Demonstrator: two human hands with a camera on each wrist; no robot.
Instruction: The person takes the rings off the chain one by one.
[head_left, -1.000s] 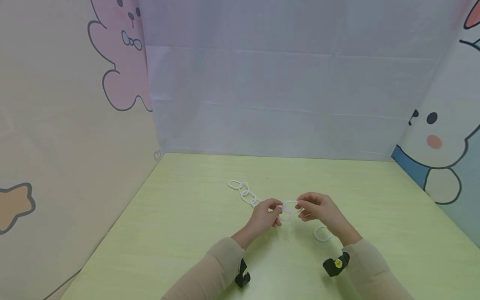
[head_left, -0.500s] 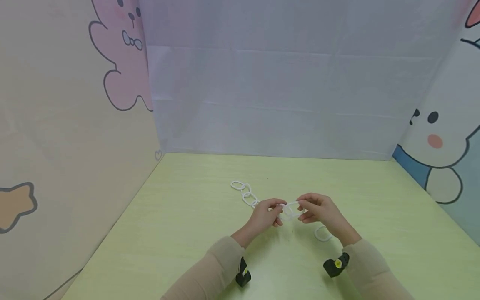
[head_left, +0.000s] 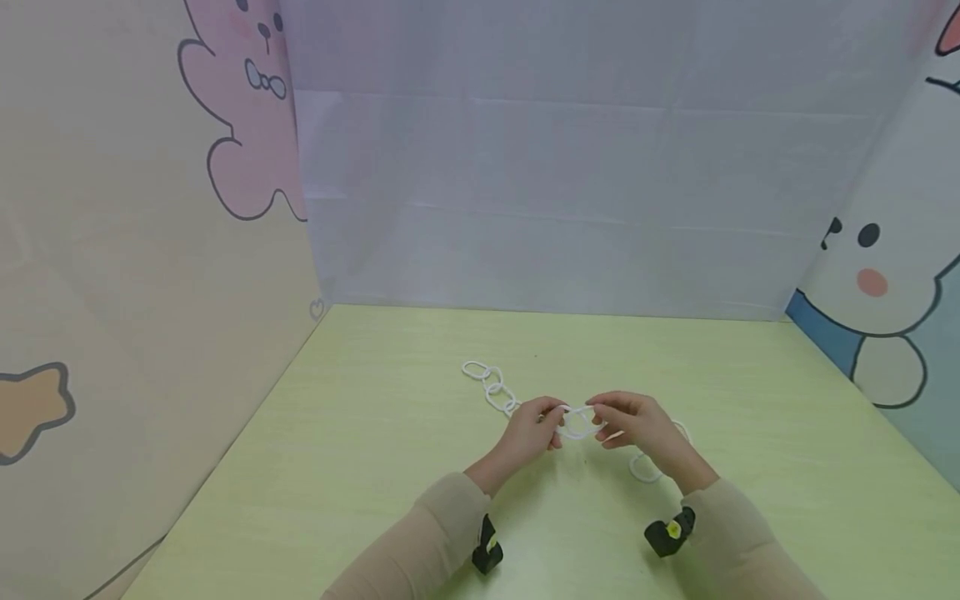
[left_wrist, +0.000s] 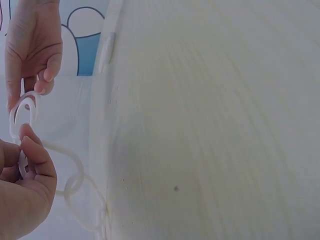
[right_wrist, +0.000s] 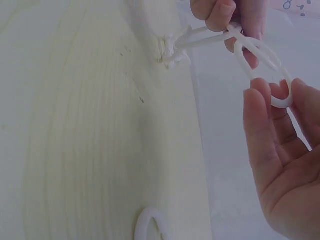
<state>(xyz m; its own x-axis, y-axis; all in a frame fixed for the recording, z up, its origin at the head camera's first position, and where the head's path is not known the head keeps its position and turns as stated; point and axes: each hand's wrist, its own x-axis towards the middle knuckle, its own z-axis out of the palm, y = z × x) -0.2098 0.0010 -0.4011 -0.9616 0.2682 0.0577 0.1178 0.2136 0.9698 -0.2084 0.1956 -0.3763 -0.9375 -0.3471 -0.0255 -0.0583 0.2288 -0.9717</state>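
My left hand (head_left: 531,432) pinches the near end of a white plastic chain (head_left: 493,389) of oval links. The rest of that chain trails away to the far left on the table. With fingertips and thumb, my right hand (head_left: 637,423) pinches the end of a white oval link (right_wrist: 284,103) between the two hands. Two links overlap there, just above the table; whether they are joined is hard to tell. In the left wrist view, further chain links (left_wrist: 74,186) hang below the left fingers.
A loose white link (head_left: 632,472) lies on the pale yellow-green table (head_left: 360,450), near the right wrist. Another white link (head_left: 687,431) shows partly behind that wrist. A pale sheet (head_left: 555,208) stands along the back, with cartoon-printed walls at either side.
The right hand has shifted slightly left and down, and the link it holds has turned and now overlaps the left hand's link. Another link has come into view behind the right wrist.
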